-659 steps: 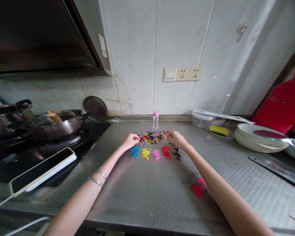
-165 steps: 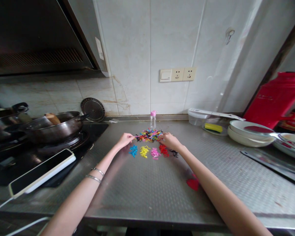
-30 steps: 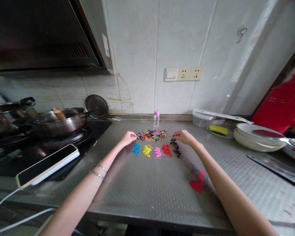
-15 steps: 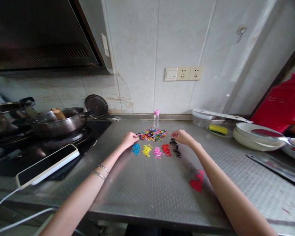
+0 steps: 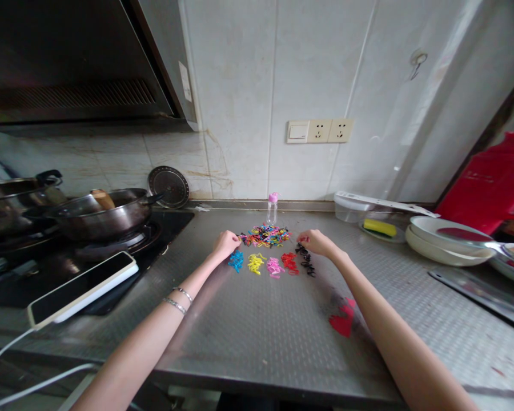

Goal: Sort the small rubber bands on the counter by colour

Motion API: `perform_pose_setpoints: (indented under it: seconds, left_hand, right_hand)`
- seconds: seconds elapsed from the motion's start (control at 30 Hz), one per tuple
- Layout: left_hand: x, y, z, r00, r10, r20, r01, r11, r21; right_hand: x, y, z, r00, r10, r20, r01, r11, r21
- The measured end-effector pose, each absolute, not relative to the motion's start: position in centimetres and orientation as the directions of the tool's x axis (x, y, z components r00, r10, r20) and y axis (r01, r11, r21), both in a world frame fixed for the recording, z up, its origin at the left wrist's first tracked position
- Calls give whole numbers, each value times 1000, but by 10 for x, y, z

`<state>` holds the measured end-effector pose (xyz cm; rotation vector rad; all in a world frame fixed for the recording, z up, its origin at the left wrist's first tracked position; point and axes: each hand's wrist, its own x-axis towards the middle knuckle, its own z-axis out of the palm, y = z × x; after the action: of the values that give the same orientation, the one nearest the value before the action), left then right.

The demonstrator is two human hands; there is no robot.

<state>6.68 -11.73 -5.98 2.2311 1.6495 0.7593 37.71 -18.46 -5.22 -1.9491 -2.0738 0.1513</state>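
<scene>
A mixed heap of small coloured rubber bands point(image 5: 265, 235) lies on the steel counter point(image 5: 257, 331). In front of it sit sorted piles: blue point(image 5: 236, 261), yellow point(image 5: 255, 262), pink point(image 5: 274, 266), red point(image 5: 289, 261) and black point(image 5: 305, 258). My left hand point(image 5: 225, 244) is curled at the heap's left edge, above the blue pile. My right hand point(image 5: 316, 242) is pinched beside the black pile, a small reddish band at its fingertips. What the left fingers hold is too small to see.
A small pink-capped bottle point(image 5: 272, 208) stands behind the heap. A stove with pans point(image 5: 98, 214) and a phone point(image 5: 80, 288) are at the left. Bowls point(image 5: 448, 238), a sponge point(image 5: 379, 227), a red jug point(image 5: 492, 182) and a red scrap point(image 5: 342, 322) are at the right.
My right hand has drawn back slightly from the heap toward the black pile. My left hand has dropped a little toward the blue pile.
</scene>
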Motion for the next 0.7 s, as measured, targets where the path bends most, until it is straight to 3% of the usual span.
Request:
perform_pose_setpoints:
  seconds: [0.43,0.7]
  left_hand:
    - [62,-111,-59,271,917,293,756,-391,524]
    - [106,-127,-43,440,821,364,600,-570,561]
  right_hand:
    - [378,-186,-50,-57,988,142,957,94,-273]
    - [377,-197,-41,94,960,263,969,-28,-246]
